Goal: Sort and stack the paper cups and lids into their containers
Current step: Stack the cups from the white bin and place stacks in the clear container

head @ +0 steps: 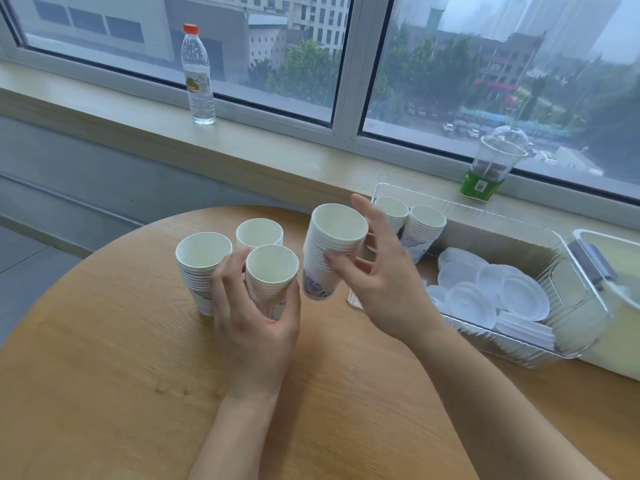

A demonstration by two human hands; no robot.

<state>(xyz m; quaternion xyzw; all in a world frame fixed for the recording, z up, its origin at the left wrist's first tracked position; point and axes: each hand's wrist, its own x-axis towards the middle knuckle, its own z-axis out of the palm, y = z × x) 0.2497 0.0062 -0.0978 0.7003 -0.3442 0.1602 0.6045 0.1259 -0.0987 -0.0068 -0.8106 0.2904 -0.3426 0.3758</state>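
My right hand [377, 271] grips a tall stack of white paper cups [330, 251], lifted and tilted above the round wooden table [104, 358]. My left hand [256, 313] curls round a shorter cup stack [272, 271] standing on the table. Two more stacks stand beside it, one at the left [201, 261] and one behind [259, 233]. A clear plastic container [554, 271] at the right holds two cup stacks [424, 230] at its far end and several white plastic lids [491, 292] at its near end.
A water bottle [198, 74] with an orange cap stands on the window sill. A green-sleeved plastic drink cup [491, 164] with a domed lid is on the sill at the right. A pale lidded box [616, 299] sits right of the container.
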